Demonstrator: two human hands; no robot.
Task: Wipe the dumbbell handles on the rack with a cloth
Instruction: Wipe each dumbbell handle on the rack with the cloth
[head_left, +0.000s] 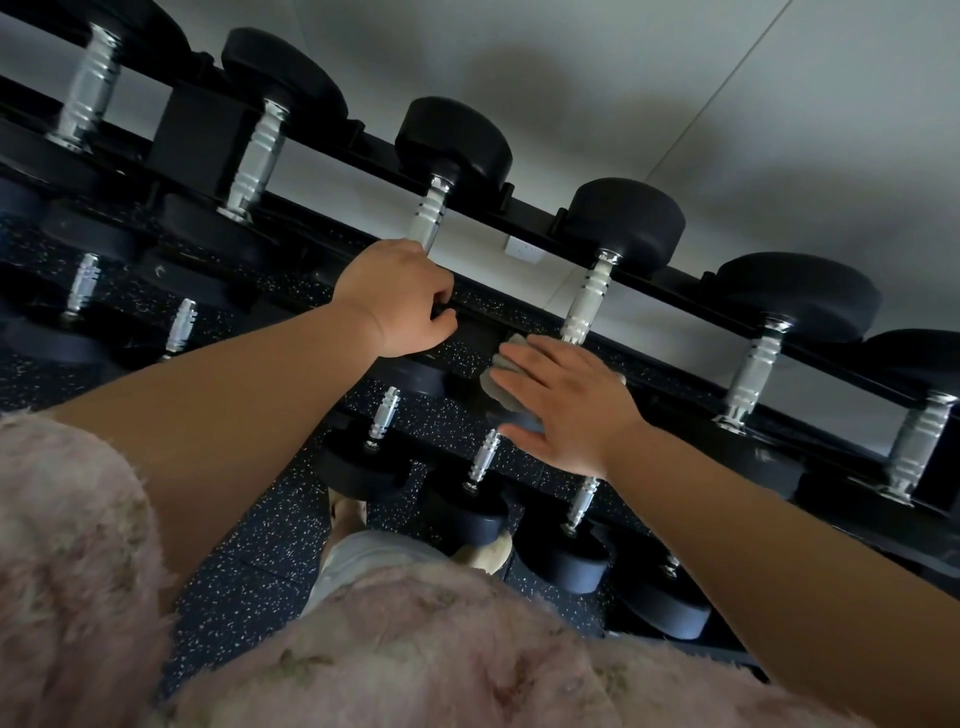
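While my left hand (397, 301) curls its fingers over the near end of one dumbbell (452, 140), I judge it is there to steady that weight on the rack (670, 364). The hand hides whether it grips the bar or the dark head below it. My right hand (566, 405) lies flat, fingers straight and a little spread, holding nothing in a grasp. It presses the grey cloth (496, 382) onto the dark near end of the next dumbbell to the right. The cloth shows past the fingertips, just beside the foot of that handle (587, 299) and not yet round it. I take the flat palm as a way to keep the cloth spread before it goes onto the silver bar. Both bare forearms reach away from me toward the far rail, the left one further out, the right wrist straight and low.
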